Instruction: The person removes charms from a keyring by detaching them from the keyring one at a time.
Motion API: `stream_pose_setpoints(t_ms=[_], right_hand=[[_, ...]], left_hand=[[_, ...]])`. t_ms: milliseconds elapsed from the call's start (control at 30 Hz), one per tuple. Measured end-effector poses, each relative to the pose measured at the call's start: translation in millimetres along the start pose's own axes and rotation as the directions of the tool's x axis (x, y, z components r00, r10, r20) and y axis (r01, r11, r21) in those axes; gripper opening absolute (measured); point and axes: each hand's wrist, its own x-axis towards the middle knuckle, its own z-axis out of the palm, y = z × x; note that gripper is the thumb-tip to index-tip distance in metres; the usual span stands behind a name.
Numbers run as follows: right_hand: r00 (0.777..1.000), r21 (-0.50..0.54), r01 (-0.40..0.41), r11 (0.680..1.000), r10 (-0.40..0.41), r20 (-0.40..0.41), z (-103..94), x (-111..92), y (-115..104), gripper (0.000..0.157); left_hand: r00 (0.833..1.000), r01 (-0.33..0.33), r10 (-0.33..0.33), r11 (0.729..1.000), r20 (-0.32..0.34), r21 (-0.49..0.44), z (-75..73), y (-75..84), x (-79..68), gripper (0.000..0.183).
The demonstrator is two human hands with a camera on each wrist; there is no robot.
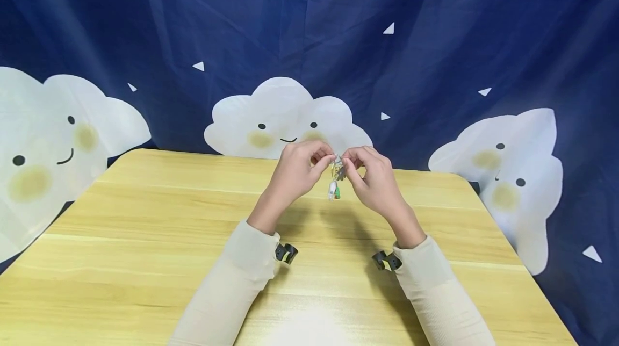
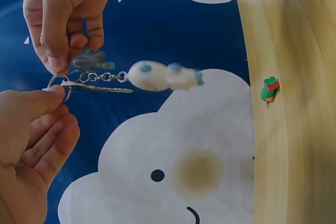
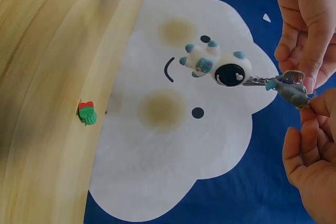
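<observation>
My left hand (image 1: 297, 171) and right hand (image 1: 371, 177) meet fingertip to fingertip above the table, holding a bunch of keyring parts between them. In the left wrist view, my left thumb and finger pinch a metal split ring (image 2: 66, 94) beside the head of a key (image 2: 102, 88). My right fingertips grip the ring's other side, with a small grey figure charm (image 3: 292, 94) close against them. From a short chain (image 2: 100, 77) hangs a white astronaut charm (image 3: 231, 69) with blue patches and a dark visor. Beneath, a green and red charm (image 3: 86, 113) lies on the table.
The wooden table (image 1: 145, 260) spreads out under both arms. A dark blue curtain (image 1: 251, 23) with white cloud faces hangs behind its far edge. Black wrist mounts (image 1: 287, 253) sit at the cuffs of the light sleeves.
</observation>
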Motion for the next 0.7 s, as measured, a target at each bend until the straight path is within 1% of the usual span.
stream_pose_setpoints(t_ms=[167,333,433,567,700], right_hand=[[1.0,-0.001,0.004,1.0,-0.004,0.005,0.3,0.1,-0.4,0.006],[0.999,-0.01,0.024,1.0,-0.024,0.026,2.0,0.0,-0.9,0.006],[1.0,-0.009,0.026,1.0,-0.026,0.017,2.1,0.1,-1.5,0.007],[1.0,-0.005,0.023,1.0,-0.023,-0.003,1.3,0.1,-1.1,0.007],[1.0,-0.003,0.014,1.0,-0.014,0.002,1.3,-0.7,0.4,0.006]], left_hand=[[0.999,-0.025,0.025,1.0,-0.029,-0.005,0.3,0.1,0.3,0.006],[0.993,-0.046,0.039,0.997,-0.111,-0.058,0.4,-0.8,1.2,0.005],[0.988,-0.065,0.051,0.994,-0.146,-0.088,-0.2,-1.6,1.8,0.004],[0.987,-0.077,0.063,0.993,-0.148,-0.09,-0.6,-2.2,2.0,0.003],[0.988,-0.071,0.058,0.994,-0.146,-0.079,-0.8,-2.0,1.9,0.004]])
